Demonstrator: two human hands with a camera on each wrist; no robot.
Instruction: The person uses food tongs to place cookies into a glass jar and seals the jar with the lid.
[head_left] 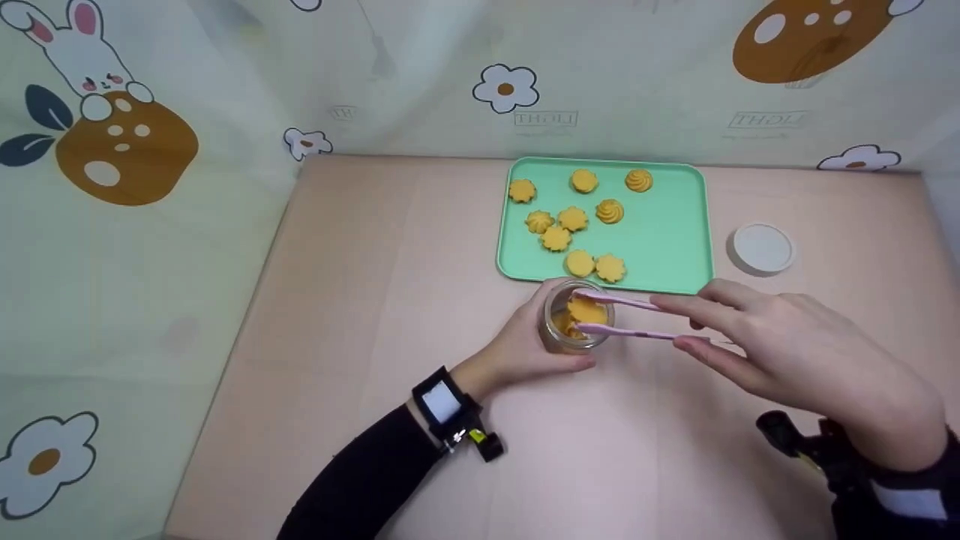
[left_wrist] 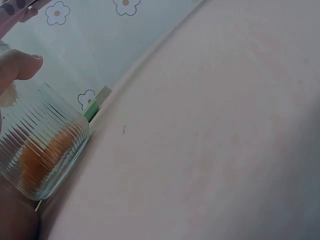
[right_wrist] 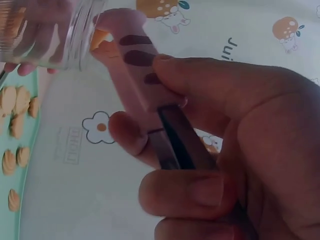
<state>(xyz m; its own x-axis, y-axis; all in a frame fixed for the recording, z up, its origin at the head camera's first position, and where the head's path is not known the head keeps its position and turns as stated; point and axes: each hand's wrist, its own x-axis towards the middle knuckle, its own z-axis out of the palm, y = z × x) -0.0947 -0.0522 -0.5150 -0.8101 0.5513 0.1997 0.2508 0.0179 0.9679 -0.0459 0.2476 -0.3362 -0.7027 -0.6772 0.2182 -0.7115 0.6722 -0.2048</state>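
Observation:
My left hand (head_left: pixel 517 349) grips a ribbed clear glass jar (left_wrist: pixel 65 120) round its side, just in front of the green tray. Cookies (left_wrist: pixel 37 162) show through the glass near the jar's bottom. My right hand (head_left: pixel 802 352) pinches pink tongs (head_left: pixel 637 334) between thumb and fingers. Their tips reach into the jar's mouth around a yellow cookie (head_left: pixel 589 310). In the right wrist view the tongs (right_wrist: pixel 135 55) have pink ends with dark stripes and darker handles, and a bit of the cookie shows between the tips.
On the green tray (head_left: pixel 671 232) behind the jar lie several yellow cookies (head_left: pixel 573 218), some flower-shaped and some swirled. A round white lid (head_left: pixel 762 248) lies right of the tray. A printed sheet (head_left: pixel 420 90) rises behind the pinkish table (head_left: pixel 360 300).

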